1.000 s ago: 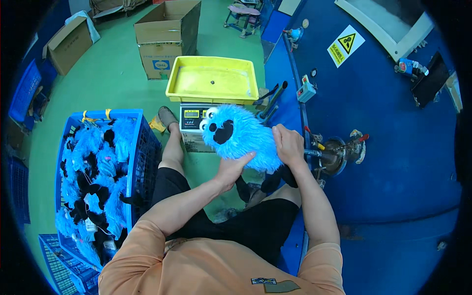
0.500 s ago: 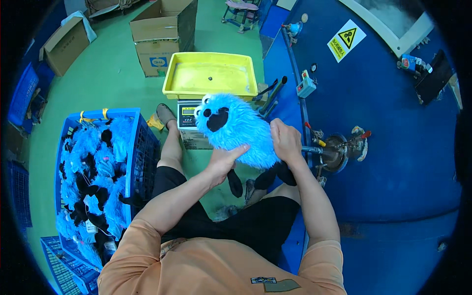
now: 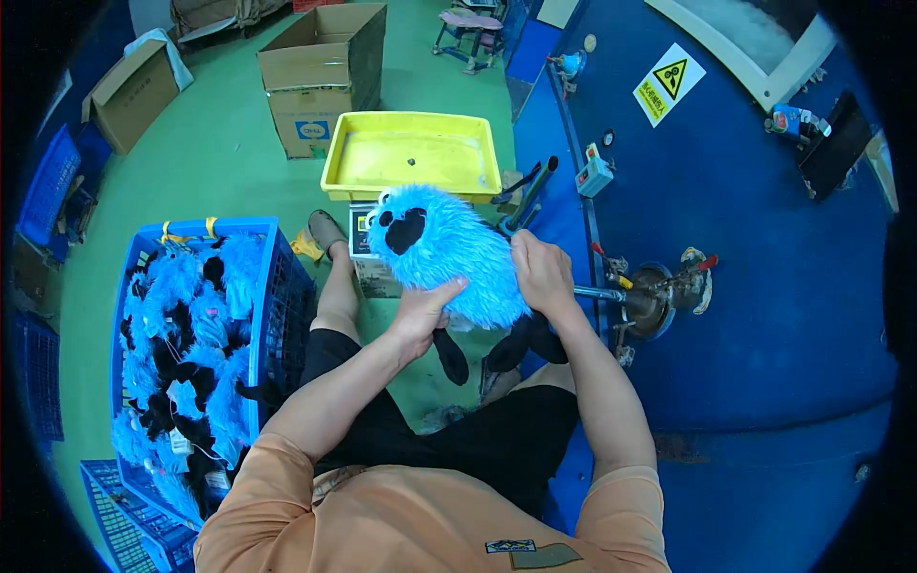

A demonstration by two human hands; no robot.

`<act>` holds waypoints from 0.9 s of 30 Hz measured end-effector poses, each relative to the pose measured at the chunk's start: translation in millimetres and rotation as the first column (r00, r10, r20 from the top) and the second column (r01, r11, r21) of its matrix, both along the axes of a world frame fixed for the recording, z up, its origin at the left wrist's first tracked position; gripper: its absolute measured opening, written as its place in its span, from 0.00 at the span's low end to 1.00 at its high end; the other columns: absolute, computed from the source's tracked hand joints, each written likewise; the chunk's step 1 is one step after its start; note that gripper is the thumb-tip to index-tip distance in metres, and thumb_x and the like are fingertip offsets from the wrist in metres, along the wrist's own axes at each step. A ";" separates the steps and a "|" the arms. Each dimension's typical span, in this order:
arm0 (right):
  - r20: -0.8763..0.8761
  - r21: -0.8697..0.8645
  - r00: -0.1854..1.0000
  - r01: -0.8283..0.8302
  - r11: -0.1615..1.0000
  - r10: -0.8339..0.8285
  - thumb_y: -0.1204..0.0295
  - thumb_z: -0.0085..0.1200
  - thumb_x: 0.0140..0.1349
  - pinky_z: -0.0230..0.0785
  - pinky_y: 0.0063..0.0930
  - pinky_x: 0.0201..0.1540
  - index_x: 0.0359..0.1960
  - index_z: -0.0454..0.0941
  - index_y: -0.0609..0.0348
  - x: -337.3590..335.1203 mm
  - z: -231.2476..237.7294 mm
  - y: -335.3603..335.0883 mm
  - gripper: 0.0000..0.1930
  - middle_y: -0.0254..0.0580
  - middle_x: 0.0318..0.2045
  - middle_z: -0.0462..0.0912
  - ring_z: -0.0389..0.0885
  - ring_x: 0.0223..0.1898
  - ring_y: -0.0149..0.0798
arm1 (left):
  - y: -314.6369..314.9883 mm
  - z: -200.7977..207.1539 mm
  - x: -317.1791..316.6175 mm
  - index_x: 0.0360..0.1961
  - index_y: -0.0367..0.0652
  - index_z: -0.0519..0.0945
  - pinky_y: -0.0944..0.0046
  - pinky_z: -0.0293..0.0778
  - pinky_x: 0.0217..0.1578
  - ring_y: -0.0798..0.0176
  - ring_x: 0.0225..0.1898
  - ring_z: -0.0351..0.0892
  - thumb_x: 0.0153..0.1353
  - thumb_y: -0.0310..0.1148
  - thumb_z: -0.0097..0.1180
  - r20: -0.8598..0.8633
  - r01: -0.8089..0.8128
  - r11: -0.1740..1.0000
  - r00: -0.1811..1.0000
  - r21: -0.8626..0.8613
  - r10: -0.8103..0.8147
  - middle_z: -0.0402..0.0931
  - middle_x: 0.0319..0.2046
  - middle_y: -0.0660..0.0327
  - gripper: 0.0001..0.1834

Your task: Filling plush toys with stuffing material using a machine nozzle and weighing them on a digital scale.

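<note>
A fluffy blue plush toy (image 3: 458, 253) with white eyes, a black nose and mouth patch and black limbs is held up in front of me, its face toward the far left. My left hand (image 3: 427, 310) grips its lower side, thumb on top of the fur. My right hand (image 3: 542, 272) is closed around its rear right end. Close behind the right hand a metal tube (image 3: 600, 293) sticks out from the blue machine; whether its tip enters the toy is hidden by hand and fur.
At left stands a blue crate (image 3: 272, 296) full of similar blue and black plush pieces. Beyond the toy, a yellow tray (image 3: 411, 172) rests on a scale (image 3: 359, 218). A cardboard box (image 3: 320, 86) stands farther back. The blue machine wall (image 3: 745, 286) bounds the right side.
The plush toy and both hands have shifted slightly left, and the toy covers more of the scale. My view has moved a little; the grip looks the same.
</note>
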State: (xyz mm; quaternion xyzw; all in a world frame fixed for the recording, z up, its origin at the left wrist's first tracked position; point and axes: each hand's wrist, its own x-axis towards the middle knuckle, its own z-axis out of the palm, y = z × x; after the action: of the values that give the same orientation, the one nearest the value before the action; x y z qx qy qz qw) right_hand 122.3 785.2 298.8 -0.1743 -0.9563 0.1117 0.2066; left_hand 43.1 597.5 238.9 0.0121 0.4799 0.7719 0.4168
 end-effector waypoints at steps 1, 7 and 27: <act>-0.005 -0.005 1.000 0.000 1.000 0.000 0.62 0.42 0.71 0.66 0.56 0.30 0.33 0.74 0.58 -1.1 -0.3 -0.2 0.14 0.56 0.24 0.82 0.78 0.25 0.65 | -2.4 2.9 -2.4 0.45 0.41 0.80 0.75 0.59 0.20 0.75 0.22 0.69 0.59 0.34 0.69 -0.007 0.012 1.000 1.000 0.006 -0.012 0.80 0.31 0.66 0.16; -0.014 -0.037 0.999 -0.036 0.999 0.036 0.61 0.42 0.71 0.66 0.55 0.32 0.35 0.75 0.58 -7.1 -1.2 -0.9 0.15 0.55 0.25 0.82 0.78 0.28 0.64 | -14.4 20.3 -5.0 0.46 0.41 0.79 0.76 0.57 0.19 0.75 0.21 0.68 0.58 0.36 0.70 -0.055 0.017 1.000 0.998 -0.002 -0.017 0.79 0.30 0.66 0.19; 0.125 -0.095 0.970 0.221 0.971 -0.209 0.63 0.53 0.67 0.73 0.38 0.37 0.40 0.79 0.57 -41.5 14.8 102.6 0.10 0.42 0.31 0.85 0.83 0.31 0.47 | 31.3 76.0 -199.3 0.39 0.45 0.75 0.77 0.61 0.20 0.76 0.19 0.64 0.69 0.44 0.58 -0.090 -0.099 0.931 0.986 0.351 0.139 0.69 0.21 0.68 0.13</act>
State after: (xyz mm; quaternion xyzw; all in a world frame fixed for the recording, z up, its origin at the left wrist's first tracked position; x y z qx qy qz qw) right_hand 80.8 887.8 313.6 -0.2941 -0.9344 0.1303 0.1528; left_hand -156.2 628.8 314.9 0.0999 0.3597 0.8660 0.3327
